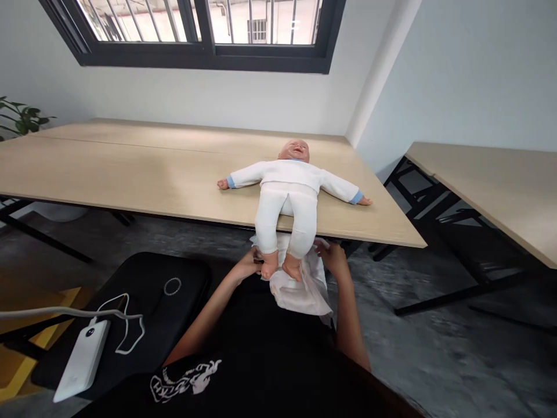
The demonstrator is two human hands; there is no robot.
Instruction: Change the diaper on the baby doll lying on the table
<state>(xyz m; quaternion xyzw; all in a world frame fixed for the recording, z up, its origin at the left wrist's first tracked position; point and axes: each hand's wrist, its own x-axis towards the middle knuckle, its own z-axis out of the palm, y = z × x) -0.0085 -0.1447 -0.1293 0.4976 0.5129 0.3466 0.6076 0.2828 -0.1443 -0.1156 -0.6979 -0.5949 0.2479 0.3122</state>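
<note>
Baby doll [287, 186] on its back on a pale wood bench [130, 168], near the front edge; head toward the wall, arms spread wide, white long-sleeved top, blue cuffs, white leggings; legs run over the bench edge, bare feet hanging just past it, between the person's hands; left hand [248, 266] at the doll's feet, fingers curled and pinching the edge of a white cloth [296, 293], just beside the nearer ankle; right hand [333, 258] on the far side of the feet, fingers bent over the cloth's other edge, apparently pinching too, though the exact grip is partly hidden; the cloth is crumpled, bunched beneath the feet and draped against a black T-shirt [187, 380] with a white print; to the left, a black padded seat [130, 302] carrying a white power bank [82, 360] with a white cable [126, 331] looped beside it; a second bench [478, 186] stands to the right, over a grey concrete floor [413, 302]; potted plant [21, 116] at far left; barred window [200, 35] high on the wall.
</note>
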